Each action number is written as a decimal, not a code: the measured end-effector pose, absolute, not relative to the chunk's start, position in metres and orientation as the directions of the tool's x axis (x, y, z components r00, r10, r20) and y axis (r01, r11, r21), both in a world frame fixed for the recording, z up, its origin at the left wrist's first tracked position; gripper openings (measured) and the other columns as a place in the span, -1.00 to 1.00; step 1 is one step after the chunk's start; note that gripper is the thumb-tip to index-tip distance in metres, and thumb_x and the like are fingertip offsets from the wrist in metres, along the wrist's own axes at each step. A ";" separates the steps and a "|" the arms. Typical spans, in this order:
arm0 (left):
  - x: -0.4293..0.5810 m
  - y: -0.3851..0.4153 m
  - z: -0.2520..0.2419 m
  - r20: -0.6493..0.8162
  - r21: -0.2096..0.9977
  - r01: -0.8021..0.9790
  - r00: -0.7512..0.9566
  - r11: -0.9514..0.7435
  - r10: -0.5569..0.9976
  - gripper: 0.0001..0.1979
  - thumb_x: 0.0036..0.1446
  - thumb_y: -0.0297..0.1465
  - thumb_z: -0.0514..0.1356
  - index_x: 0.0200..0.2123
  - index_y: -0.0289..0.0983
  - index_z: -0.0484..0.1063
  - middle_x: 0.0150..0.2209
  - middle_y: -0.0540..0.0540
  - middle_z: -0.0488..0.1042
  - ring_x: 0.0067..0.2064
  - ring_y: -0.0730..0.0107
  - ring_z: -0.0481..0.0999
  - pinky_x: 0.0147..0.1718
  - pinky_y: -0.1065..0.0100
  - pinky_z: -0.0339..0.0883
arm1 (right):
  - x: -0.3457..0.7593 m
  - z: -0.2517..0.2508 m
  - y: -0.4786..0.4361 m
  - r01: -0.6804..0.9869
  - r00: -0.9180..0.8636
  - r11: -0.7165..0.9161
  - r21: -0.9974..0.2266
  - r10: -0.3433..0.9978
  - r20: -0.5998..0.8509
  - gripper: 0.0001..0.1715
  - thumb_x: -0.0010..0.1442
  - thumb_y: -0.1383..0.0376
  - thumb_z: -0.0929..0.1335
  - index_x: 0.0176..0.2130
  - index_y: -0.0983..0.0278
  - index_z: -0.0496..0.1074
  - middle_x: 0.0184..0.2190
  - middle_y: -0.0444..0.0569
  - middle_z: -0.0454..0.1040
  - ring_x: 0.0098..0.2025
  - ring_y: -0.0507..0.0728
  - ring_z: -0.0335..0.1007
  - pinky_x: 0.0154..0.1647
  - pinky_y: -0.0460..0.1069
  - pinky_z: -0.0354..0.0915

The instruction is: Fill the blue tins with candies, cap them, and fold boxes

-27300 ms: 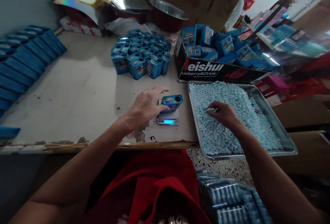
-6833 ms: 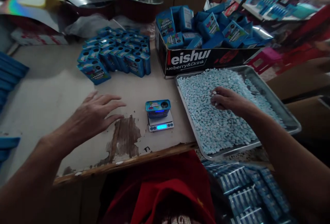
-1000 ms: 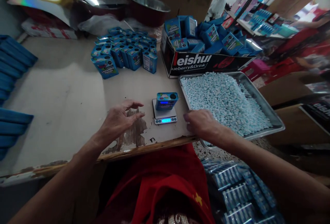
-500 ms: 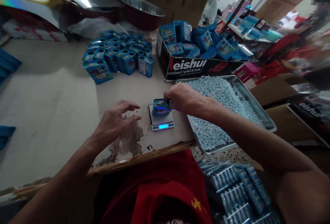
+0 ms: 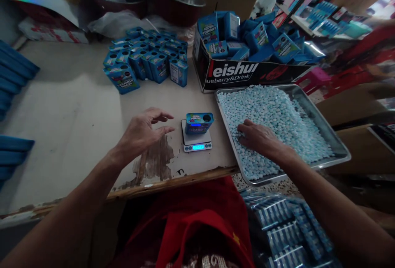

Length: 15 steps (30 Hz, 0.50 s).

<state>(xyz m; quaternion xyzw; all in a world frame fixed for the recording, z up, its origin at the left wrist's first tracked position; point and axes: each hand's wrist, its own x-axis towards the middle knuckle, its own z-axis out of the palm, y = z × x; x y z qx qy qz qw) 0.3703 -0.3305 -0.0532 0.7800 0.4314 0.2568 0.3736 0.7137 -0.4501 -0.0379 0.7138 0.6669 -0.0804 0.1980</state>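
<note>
A small blue candy box (image 5: 199, 123) with a dark round hole in its top stands on a digital scale (image 5: 197, 147) with a lit blue display. My left hand (image 5: 142, 130) hovers just left of the scale, fingers and thumb apart around empty air. Over in the metal tray (image 5: 339, 159), my right hand (image 5: 257, 136) reaches down into pale blue and white candies (image 5: 262, 103). Its fingers are curled together among them, and the fingertips are partly hidden.
Several blue boxes (image 5: 159, 68) stand grouped at the back. A black carton (image 5: 247, 75) beside them holds more boxes. Flat blue packs (image 5: 15, 153) lie at the left. Wrapped packs (image 5: 285, 227) sit below the tray, which overhangs the worn table edge (image 5: 179, 181).
My right hand has left the top of the box on the scale and moved right and down into the candies. The left hand stays beside the scale. The view has shifted slightly.
</note>
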 end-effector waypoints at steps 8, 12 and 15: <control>0.385 -0.330 -0.042 0.113 0.764 0.516 0.486 -0.389 0.867 -0.59 0.07 -0.10 0.40 -0.07 -0.17 0.60 -0.01 -0.12 0.59 0.00 0.11 0.61 0.12 0.07 0.45 | 0.748 -0.046 -0.456 0.980 0.165 -0.185 -0.068 0.959 -0.231 -0.76 0.08 0.26 0.40 -0.23 0.26 0.62 -0.31 -0.01 0.61 -0.34 0.12 0.48 -0.37 -0.04 0.18; 0.386 -0.330 -0.037 0.072 0.757 0.556 0.450 -0.342 0.890 -0.55 0.04 -0.05 0.40 -0.08 -0.18 0.60 -0.04 -0.13 0.62 -0.03 0.11 0.62 0.12 0.07 0.47 | 0.766 -0.045 -0.463 0.881 0.268 -0.310 -0.357 0.950 -0.162 -0.75 0.01 0.23 0.43 -0.28 0.24 0.65 -0.48 -0.11 0.57 -0.44 0.09 0.47 -0.41 -0.06 0.24; 0.390 -0.328 -0.035 0.072 0.761 0.556 0.440 -0.334 0.895 -0.56 0.04 -0.05 0.40 -0.09 -0.18 0.60 -0.05 -0.13 0.63 -0.05 0.13 0.63 0.13 0.06 0.47 | 0.767 -0.038 -0.462 0.855 0.277 -0.290 -0.431 0.956 -0.094 -0.78 -0.03 0.22 0.45 -0.34 0.25 0.64 -0.52 -0.12 0.53 -0.46 0.07 0.44 -0.43 -0.06 0.24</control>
